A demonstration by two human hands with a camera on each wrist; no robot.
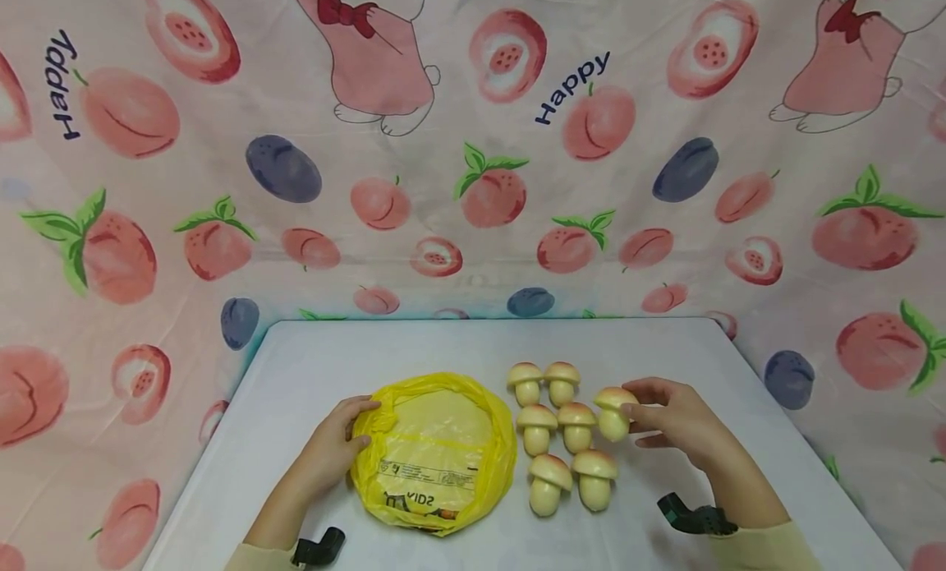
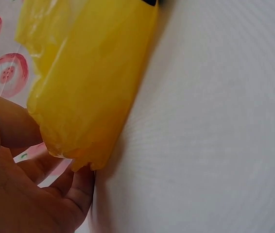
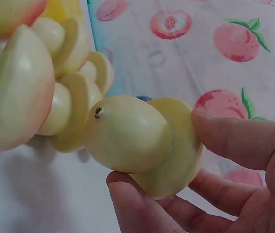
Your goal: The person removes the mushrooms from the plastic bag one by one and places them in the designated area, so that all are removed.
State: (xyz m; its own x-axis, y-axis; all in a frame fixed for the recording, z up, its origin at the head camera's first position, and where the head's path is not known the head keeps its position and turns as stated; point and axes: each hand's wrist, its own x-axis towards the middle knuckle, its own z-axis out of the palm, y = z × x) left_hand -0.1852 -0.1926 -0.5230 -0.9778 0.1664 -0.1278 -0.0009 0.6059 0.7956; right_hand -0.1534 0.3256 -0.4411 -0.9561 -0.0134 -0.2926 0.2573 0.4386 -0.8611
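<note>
My right hand [image 1: 676,415] pinches a toy mushroom [image 1: 613,415] with a cream stem and a reddish-tinted cap, at the right side of the group. In the right wrist view, thumb and fingers grip the cap of this mushroom [image 3: 128,133], its rounded stem end pointing left. My left hand [image 1: 332,439] holds the left edge of a yellow plastic bag [image 1: 506,456], whose rim is rolled into a ring. The left wrist view has thumb and fingers about the gathered edge of the bag [image 2: 89,87]. Dark printing shows on the bag's inside.
Several more toy mushrooms [image 1: 545,476] lie in rough rows between the bag and my right hand. All this is on a white table [image 1: 628,341]. A fruit-patterned cloth [image 1: 443,144] hangs behind and at the sides. Each wrist wears a black device [image 1: 695,515].
</note>
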